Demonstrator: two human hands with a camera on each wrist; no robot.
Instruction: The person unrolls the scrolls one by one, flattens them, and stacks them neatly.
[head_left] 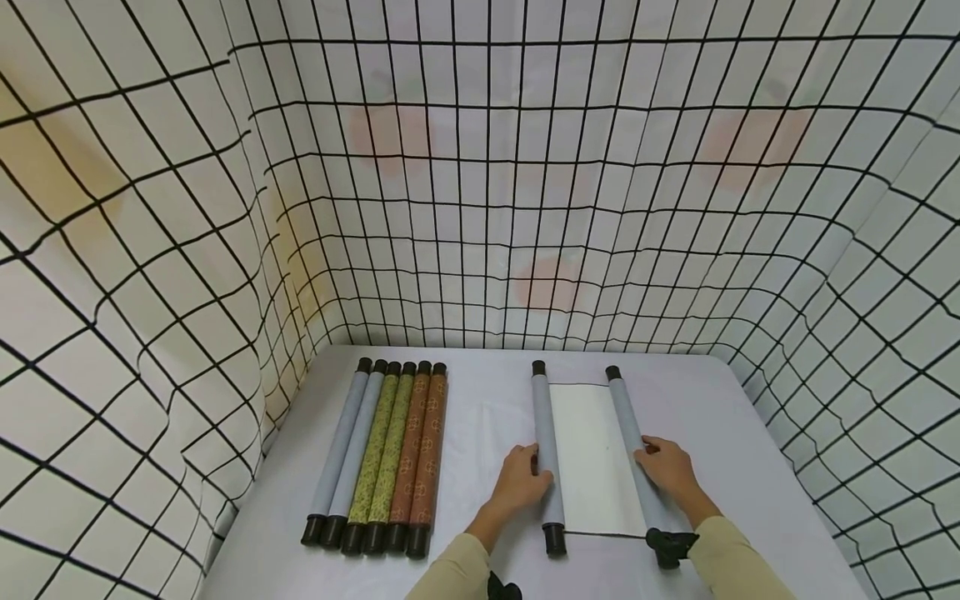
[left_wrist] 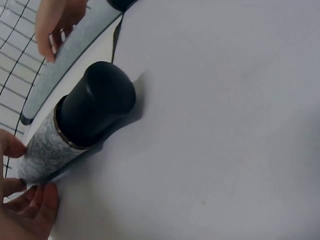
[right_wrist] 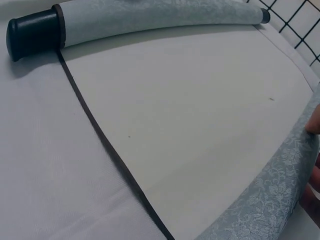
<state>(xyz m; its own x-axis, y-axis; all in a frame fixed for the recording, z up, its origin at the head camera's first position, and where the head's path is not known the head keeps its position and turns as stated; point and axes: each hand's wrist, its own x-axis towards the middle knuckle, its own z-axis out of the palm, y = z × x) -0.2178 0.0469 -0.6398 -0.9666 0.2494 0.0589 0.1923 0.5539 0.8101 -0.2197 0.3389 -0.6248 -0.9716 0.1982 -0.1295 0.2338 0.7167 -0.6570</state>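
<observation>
A partly unrolled scroll lies on the table, with pale cream paper (head_left: 596, 458) showing between its two rolled ends. Both rolls have grey-blue patterned cloth and black end knobs. My left hand (head_left: 520, 479) grips the left roll (head_left: 548, 417) from its outer side, below the middle. In the left wrist view, thumb and fingers lie on either side of that roll (left_wrist: 46, 150). On the opposite side, my right hand (head_left: 670, 471) holds the right roll (head_left: 626, 412) near its middle. The right wrist view shows only part of that hand, at the edge of the cloth (right_wrist: 270, 200).
Several closed scrolls lie side by side at the left: grey-blue ones (head_left: 343, 454), yellow-green ones (head_left: 375, 450) and rust-red ones (head_left: 430, 450). A white cloth covers the table (head_left: 480, 417). Black netting (head_left: 487, 175) over pale walls encloses the back and sides.
</observation>
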